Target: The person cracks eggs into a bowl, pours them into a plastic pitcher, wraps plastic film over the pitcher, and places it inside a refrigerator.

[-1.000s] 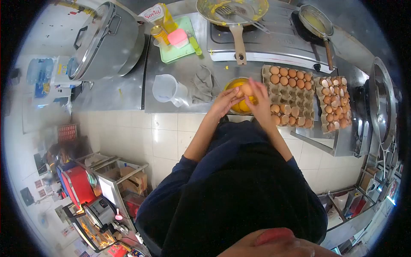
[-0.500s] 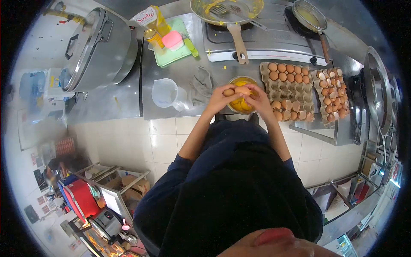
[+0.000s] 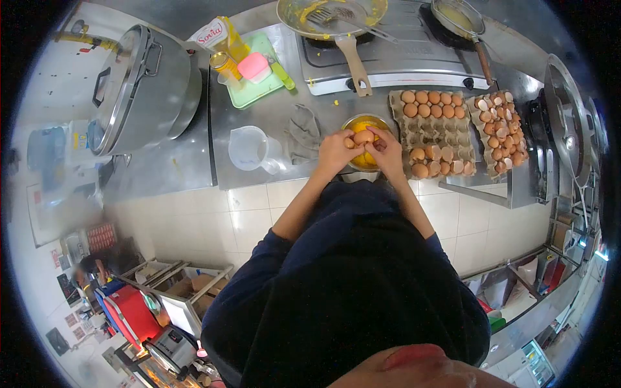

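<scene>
Both hands are over a metal bowl (image 3: 367, 118) that holds yellow egg. Between my left hand (image 3: 336, 152) and my right hand (image 3: 388, 154) is a brown egg (image 3: 363, 137), gripped by the fingers of both. A second, smaller brown piece, egg or shell, shows at my left fingers. Right of the bowl lies an egg carton (image 3: 432, 134), with whole eggs in its back rows and eggs or shells in front. Beside it a second carton (image 3: 474, 116) is heaped with broken shells.
A gas stove (image 3: 414, 68) carries a frying pan (image 3: 333, 26) and a small pan (image 3: 458, 22). Left of the bowl are a grey cloth (image 3: 303, 132), a clear jug (image 3: 249, 149) and a green tray (image 3: 246, 97). A large pot (image 3: 158, 90) stands far left.
The view has shifted slightly. The hands have lowered the egg and turned it over the bowl, and my right fingers have come in close around it.
</scene>
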### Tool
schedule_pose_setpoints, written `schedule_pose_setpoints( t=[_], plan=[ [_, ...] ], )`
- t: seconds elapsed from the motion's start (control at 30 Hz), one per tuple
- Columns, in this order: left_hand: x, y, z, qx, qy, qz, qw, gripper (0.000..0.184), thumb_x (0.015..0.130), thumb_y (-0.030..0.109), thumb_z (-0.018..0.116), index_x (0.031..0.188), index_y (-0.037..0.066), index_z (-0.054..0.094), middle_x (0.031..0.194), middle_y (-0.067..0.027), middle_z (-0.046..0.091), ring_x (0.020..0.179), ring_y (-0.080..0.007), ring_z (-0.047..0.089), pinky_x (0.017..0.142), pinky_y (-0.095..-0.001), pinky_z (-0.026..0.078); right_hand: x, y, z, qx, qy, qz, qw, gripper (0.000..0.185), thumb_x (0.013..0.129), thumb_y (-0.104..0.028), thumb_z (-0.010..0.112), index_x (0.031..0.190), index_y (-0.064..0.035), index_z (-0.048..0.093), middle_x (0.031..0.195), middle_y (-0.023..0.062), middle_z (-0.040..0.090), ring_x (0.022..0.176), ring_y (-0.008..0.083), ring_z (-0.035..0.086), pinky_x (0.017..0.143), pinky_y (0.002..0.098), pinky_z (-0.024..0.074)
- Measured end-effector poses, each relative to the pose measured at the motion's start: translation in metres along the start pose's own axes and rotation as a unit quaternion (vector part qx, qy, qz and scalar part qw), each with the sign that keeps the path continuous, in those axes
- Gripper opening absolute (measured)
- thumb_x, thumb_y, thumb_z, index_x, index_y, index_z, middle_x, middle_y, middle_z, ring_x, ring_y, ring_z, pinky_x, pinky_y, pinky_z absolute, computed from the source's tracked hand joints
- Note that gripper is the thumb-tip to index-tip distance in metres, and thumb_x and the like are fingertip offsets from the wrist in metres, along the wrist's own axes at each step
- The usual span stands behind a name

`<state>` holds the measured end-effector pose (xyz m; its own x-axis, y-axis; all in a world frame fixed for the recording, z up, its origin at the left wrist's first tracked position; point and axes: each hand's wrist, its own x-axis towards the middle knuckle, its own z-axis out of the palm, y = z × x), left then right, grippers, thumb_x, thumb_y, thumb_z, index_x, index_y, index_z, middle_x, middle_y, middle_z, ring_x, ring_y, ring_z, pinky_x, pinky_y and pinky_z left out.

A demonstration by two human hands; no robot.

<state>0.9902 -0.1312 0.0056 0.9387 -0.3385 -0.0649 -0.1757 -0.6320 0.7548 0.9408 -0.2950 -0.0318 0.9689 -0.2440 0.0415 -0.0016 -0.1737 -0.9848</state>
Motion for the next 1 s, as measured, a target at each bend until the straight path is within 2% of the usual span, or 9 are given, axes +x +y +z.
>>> schedule_pose_setpoints(
  t=[0.33,0.47,0.6,0.67,0.77,0.83,0.9,0.93,1.0],
  plan=[
    [0.003,-0.011,0.015,0.029,0.059,0.048,0.997,0.041,0.068,0.033,0.079,0.101,0.009,0.071,0.092,-0.0146,0.07,0.079,-0.0356,0.068,0.071,-0.0442,0.055,0.0,-0.02,-0.011,-0.089,-0.026,-0.027,0.995,0.045,0.077,-0.005,0.068,0.121,-0.0056,0.064,0.103,0.0113,0.063,0.079,0.0174,0.065,0.069,0.0263,0.0534],
    [0.001,-0.002,0.01,0.067,0.052,0.107,0.991,0.044,0.069,0.028,0.078,0.108,0.011,0.067,0.103,-0.0115,0.068,0.09,-0.0348,0.066,0.079,-0.042,0.052,0.001,-0.016,-0.019,-0.191,-0.041,-0.102,0.975,0.051,0.078,-0.002,0.065,0.128,-0.0089,0.06,0.109,0.0116,0.063,0.09,0.0176,0.063,0.078,0.0269,0.0523],
    [0.0,0.009,0.013,0.096,0.08,0.131,0.983,0.045,0.072,0.025,0.079,0.113,0.012,0.064,0.106,-0.0102,0.066,0.102,-0.0337,0.062,0.087,-0.0409,0.049,0.002,-0.002,-0.031,-0.125,-0.025,-0.1,0.987,0.047,0.085,-0.006,0.061,0.132,-0.0094,0.057,0.114,0.0094,0.064,0.095,0.0156,0.061,0.084,0.028,0.0496],
    [0.001,0.015,0.019,0.024,0.076,0.113,0.99,0.047,0.071,0.022,0.08,0.113,0.011,0.063,0.107,-0.0105,0.066,0.103,-0.0327,0.062,0.088,-0.0402,0.049,0.003,0.004,-0.038,0.232,-0.037,0.086,0.968,0.044,0.09,-0.011,0.061,0.134,-0.0062,0.054,0.119,0.0047,0.062,0.095,0.0147,0.061,0.082,0.0304,0.0498],
    [0.002,0.032,0.034,-0.093,0.064,0.117,0.987,0.051,0.07,0.017,0.082,0.115,0.009,0.061,0.11,-0.0111,0.066,0.104,-0.0303,0.063,0.09,-0.0388,0.049,-0.005,-0.001,-0.061,0.263,-0.042,0.202,0.942,0.042,0.095,-0.014,0.057,0.136,-0.0041,0.051,0.116,0.0018,0.062,0.097,0.0115,0.059,0.082,0.0282,0.0486],
    [0.003,0.052,0.049,-0.141,0.053,0.139,0.979,0.053,0.069,0.015,0.083,0.117,0.008,0.06,0.111,-0.0114,0.065,0.104,-0.0291,0.063,0.09,-0.0381,0.049,-0.01,-0.022,-0.081,0.206,-0.057,0.174,0.961,0.044,0.093,-0.013,0.063,0.135,-0.0037,0.051,0.113,0.0027,0.063,0.096,0.0111,0.059,0.08,0.0256,0.0475],
    [0.003,0.077,0.065,-0.136,0.039,0.164,0.976,0.057,0.069,0.015,0.084,0.119,0.006,0.059,0.111,-0.0108,0.066,0.106,-0.0275,0.062,0.092,-0.0373,0.048,-0.013,-0.022,-0.098,0.208,0.008,0.079,0.975,0.044,0.09,-0.013,0.068,0.13,-0.0038,0.053,0.111,0.003,0.063,0.095,0.0113,0.059,0.078,0.024,0.0473],
    [0.003,0.088,0.071,-0.137,0.039,0.164,0.976,0.057,0.069,0.015,0.084,0.119,0.006,0.059,0.111,-0.0108,0.066,0.106,-0.0275,0.062,0.092,-0.0373,0.048,-0.014,-0.015,-0.119,0.184,0.023,0.088,0.979,0.046,0.086,-0.012,0.072,0.128,-0.0038,0.055,0.11,0.0045,0.064,0.093,0.0119,0.06,0.077,0.0243,0.0477],
    [0.006,0.107,0.081,-0.174,0.05,0.174,0.968,0.062,0.069,0.016,0.084,0.124,0.007,0.056,0.111,-0.0103,0.066,0.106,-0.0258,0.061,0.093,-0.0366,0.047,-0.012,0.004,-0.168,0.024,0.088,0.018,0.996,0.05,0.083,-0.015,0.075,0.127,-0.0052,0.055,0.109,0.0072,0.065,0.091,0.0129,0.061,0.076,0.0249,0.0479]
  ],
)
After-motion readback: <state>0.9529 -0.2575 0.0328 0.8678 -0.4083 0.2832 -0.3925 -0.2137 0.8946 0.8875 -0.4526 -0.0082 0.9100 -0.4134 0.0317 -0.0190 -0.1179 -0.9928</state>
